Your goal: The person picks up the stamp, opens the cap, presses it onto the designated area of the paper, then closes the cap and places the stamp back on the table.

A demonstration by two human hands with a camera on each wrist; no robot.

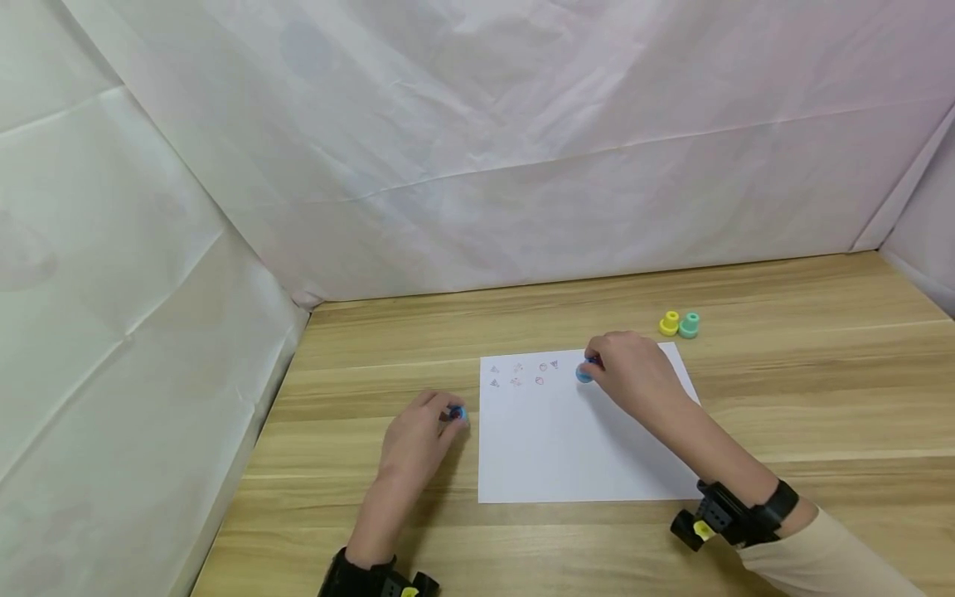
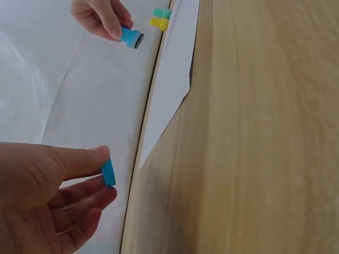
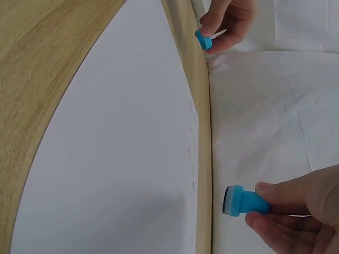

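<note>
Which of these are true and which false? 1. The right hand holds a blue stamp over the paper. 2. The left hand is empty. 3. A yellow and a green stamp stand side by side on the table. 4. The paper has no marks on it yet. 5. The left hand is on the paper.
1. True: the right hand pinches the blue stamp above the white paper.
2. False: the left hand pinches a small blue cap.
3. True: the yellow stamp and green stamp stand together beyond the paper.
4. False: small reddish stamped marks show near its far left corner.
5. False: it is over the wooden table, left of the paper.
</note>
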